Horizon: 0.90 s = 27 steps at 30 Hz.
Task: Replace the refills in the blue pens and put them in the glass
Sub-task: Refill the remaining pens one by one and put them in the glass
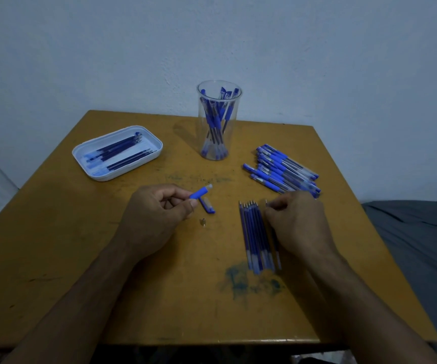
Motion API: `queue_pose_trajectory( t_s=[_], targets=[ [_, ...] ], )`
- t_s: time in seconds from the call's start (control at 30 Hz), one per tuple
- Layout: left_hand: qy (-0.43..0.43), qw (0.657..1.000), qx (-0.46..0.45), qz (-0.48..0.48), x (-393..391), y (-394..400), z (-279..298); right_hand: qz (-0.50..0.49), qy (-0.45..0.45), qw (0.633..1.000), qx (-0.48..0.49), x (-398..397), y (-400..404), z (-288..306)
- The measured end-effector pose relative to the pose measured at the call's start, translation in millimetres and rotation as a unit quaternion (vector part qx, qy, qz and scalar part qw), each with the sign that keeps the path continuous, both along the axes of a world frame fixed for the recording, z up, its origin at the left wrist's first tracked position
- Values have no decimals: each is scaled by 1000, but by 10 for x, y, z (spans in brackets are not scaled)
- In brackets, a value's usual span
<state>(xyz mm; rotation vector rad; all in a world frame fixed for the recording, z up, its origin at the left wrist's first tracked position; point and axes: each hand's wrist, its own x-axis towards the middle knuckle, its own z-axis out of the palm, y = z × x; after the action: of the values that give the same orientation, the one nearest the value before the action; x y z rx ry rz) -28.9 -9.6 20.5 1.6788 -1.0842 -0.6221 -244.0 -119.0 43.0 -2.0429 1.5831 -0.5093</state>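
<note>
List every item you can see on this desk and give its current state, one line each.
Glass: upright, holding pens.
Tray: holding loose refills.
Pen pile: lying flat, right of the glass.
Refill row: lying side by side.
Pen barrel: tip off, gripped by left hand.
Cap: off, lying flat.
Metal tip: off, loose.
Right hand: pinching one refill.

We see a plain room in a home, most probably a bedroom or a study corner. A small yellow-brown desk [107, 258], worn and stained with blue ink, stands against a bare pale wall [107, 48]. Just beside the desk on the right lies a bed with a grey sheet [417, 245]. Pens and refills lie on the desk like simple stationery work.
</note>
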Motion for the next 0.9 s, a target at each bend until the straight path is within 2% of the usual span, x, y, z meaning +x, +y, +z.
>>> queue_pose_trajectory(
  t_s=[0.27, 0.43, 0.9],
  targets=[
    [0, 1000, 0, -4, 14, -8, -13, 33, 54, 997, -43, 41, 88, -37],
    [-7, 1000, -3, -9, 25, -8, -35, 72, 125, 989, -17, 79, 201, -67],
    [-7, 1000, -5, -10, 32, -19, -57, 88, 90, 992, -26, 52, 197, -86]
  ],
)
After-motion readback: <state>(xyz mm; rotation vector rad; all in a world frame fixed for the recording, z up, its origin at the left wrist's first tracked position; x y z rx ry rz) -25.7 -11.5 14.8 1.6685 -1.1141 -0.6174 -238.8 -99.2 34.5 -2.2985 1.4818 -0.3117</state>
